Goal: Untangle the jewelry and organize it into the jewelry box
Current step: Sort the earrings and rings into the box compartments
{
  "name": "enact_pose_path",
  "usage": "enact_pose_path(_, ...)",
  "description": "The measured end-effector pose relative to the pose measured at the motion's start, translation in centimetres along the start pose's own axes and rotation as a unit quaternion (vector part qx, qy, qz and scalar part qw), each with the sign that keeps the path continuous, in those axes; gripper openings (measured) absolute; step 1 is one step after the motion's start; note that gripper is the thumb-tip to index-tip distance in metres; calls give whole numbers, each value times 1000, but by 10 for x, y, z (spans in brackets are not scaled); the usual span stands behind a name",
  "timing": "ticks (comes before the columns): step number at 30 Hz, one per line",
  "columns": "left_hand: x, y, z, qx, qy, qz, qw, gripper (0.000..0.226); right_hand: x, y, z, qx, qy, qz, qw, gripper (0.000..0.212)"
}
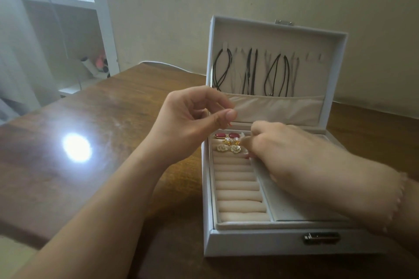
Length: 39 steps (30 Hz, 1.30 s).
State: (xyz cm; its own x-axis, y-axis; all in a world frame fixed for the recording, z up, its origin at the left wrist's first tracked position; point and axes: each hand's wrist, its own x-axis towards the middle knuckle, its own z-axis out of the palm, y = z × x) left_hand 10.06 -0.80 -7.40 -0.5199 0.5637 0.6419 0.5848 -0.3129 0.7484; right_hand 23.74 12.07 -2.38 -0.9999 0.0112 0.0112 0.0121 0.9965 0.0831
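A cream wall backs the dark brown wooden table (95,124), where our white rectangular jewelry box (256,243) stands open at about four o'clock — black cord necklaces (251,70) hang in its lid. Our left hand (192,118) hovers at the box's ten o'clock, thumb and forefinger pinched together; on what, we cannot tell. Our right hand (292,152) curls over the beige ring rolls (238,188), beside red oval earrings (226,135) and cream flower earrings (229,148) — its grip is hidden.

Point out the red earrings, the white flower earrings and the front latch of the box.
red earrings (226,135): head view, between the two stones.
white flower earrings (228,148): head view, between the two flowers.
front latch (320,238): head view, plate middle.
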Motion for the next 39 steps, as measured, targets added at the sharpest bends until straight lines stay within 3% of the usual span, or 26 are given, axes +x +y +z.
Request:
enact_pose_path(3,-1,1,0,7,-3,-4,1000,12,-9,-8,-5,32,1,31,999,23)
enact_pose_path(7,-1,4,0,1,-6,-6,1000,14,-12,-7,1,38,11,29,999,14)
enact_pose_path(13,-2,4,1,1,-9,-10,1000,15,-6,15,13,130,147,-26,980,14)
enact_pose_path(23,-1,4,1,0,-10,0,1000,13,0,18,23,182,179,-39,966,12)
enact_pose_path(32,-2,3,0,7,-16,-15,1000,16,-2,14,21,164,151,6,975,8)
enact_pose_path(39,-1,3,-2,15,-19,-12,1000,17,-21,5,3,45,27,-2,999,28)
